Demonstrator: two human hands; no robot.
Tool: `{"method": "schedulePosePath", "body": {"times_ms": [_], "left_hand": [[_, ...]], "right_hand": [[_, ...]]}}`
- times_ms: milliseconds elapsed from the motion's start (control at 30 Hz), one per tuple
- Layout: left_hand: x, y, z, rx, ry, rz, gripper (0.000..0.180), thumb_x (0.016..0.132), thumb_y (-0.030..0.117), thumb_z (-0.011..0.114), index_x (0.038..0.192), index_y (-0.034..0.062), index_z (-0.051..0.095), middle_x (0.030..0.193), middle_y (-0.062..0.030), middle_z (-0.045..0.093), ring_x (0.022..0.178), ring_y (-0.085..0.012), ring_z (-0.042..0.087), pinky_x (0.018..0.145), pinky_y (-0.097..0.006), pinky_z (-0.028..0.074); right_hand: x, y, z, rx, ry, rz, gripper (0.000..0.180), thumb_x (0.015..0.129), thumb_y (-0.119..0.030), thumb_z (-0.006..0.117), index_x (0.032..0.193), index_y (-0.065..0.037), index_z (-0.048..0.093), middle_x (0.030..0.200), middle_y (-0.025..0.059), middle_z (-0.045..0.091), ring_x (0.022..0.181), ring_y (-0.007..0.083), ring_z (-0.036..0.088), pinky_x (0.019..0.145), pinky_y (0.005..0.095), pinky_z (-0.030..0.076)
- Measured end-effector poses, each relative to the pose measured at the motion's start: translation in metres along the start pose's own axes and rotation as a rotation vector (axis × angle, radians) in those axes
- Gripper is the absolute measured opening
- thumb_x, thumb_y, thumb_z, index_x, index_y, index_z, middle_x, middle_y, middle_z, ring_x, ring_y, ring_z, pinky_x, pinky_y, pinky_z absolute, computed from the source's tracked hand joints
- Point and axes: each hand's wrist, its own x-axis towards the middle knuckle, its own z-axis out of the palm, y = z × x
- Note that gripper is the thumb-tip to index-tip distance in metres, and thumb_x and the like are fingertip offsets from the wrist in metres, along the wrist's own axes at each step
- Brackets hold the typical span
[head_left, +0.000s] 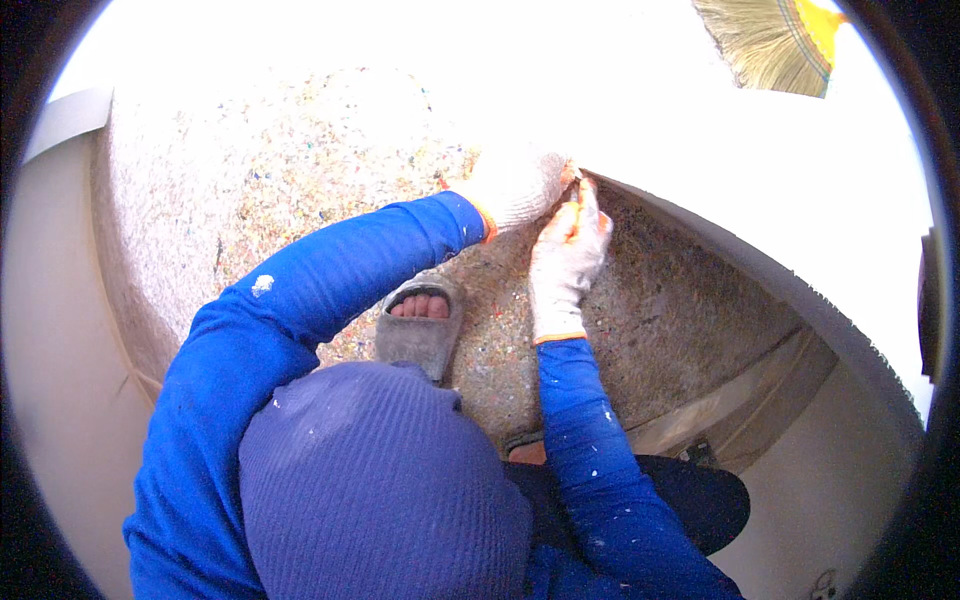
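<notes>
Head view: worn on the head, the fisheye faces steeply downward, looking from fairly near onto the left hand (pixel 522 190) and right hand (pixel 571 255), with speckled floor (pixel 330 140) around them.

Person bent over close work, both arms in blue sleeves (pixel 385 245). Left arm (pixel 255 305) swings wide, elbow crooked outward, forearm slanting across toward right. Left hand (pixel 525 185) in pale glove, washed out by glare, fingers bunched toward right hand (pixel 572 258). Right arm (pixel 598 455) runs nearly straight ahead, wrist in line. Right hand gloved too, back showing, forefinger stretched forward, other fingers curled. Fingertips of both close together; exact grip hard to see.
</notes>
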Motion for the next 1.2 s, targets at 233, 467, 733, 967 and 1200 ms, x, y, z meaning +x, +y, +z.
{"method": "schedulePosePath", "body": {"times_ms": [233,467,733,967,1200], "left_hand": [[0.003,-0.004,-0.003,-0.107,-0.001,0.047,0.029,0.095,0.034,0.065,0.103,0.0074,0.071,0.094,-0.0185,0.073,0.087,-0.0367,0.071,0.078,-0.047,0.055],[0.003,-0.007,0.001,-0.087,0.006,0.076,0.033,0.097,0.035,0.063,0.112,0.0068,0.069,0.101,-0.0186,0.073,0.094,-0.0356,0.07,0.082,-0.046,0.055],[0.0,-0.016,0.006,-0.197,0.075,0.086,0.036,0.101,0.037,0.056,0.114,0.0078,0.072,0.104,-0.0203,0.073,0.095,-0.0369,0.071,0.085,-0.046,0.055],[0.005,-0.014,0.01,-0.168,-0.024,0.128,0.038,0.102,0.04,0.055,0.115,0.0082,0.072,0.108,-0.0183,0.074,0.097,-0.036,0.071,0.086,-0.046,0.055],[0.004,-0.007,0.006,-0.085,-0.093,0.032,0.038,0.1,0.04,0.057,0.113,0.0072,0.072,0.108,-0.0194,0.074,0.098,-0.0353,0.071,0.086,-0.046,0.055]], "right_hand": [[0.002,-0.001,0.005,-0.162,-0.072,0.02,0.042,0.098,-0.016,0.059,0.138,-0.004,0.059,0.11,0.022,0.06,0.098,0.0379,0.064,0.086,0.0465,0.053],[0.006,-0.002,0.001,-0.257,-0.028,-0.132,0.039,0.099,-0.018,0.055,0.134,-0.003,0.06,0.108,0.0227,0.06,0.096,0.0394,0.065,0.082,0.0486,0.054],[0.007,-0.002,0.0,-0.205,0.014,-0.102,0.039,0.098,-0.02,0.057,0.134,-0.003,0.059,0.11,0.0239,0.06,0.099,0.0398,0.063,0.084,0.0492,0.053],[0.006,0.004,0.003,-0.277,-0.07,-0.154,0.042,0.098,-0.018,0.057,0.138,-0.004,0.059,0.113,0.0244,0.059,0.1,0.0399,0.063,0.087,0.048,0.054],[0.005,0.014,0.0,-0.105,-0.167,-0.08,0.043,0.098,-0.021,0.058,0.137,-0.005,0.056,0.112,0.0209,0.062,0.091,0.0389,0.065,0.081,0.0479,0.054]]}}
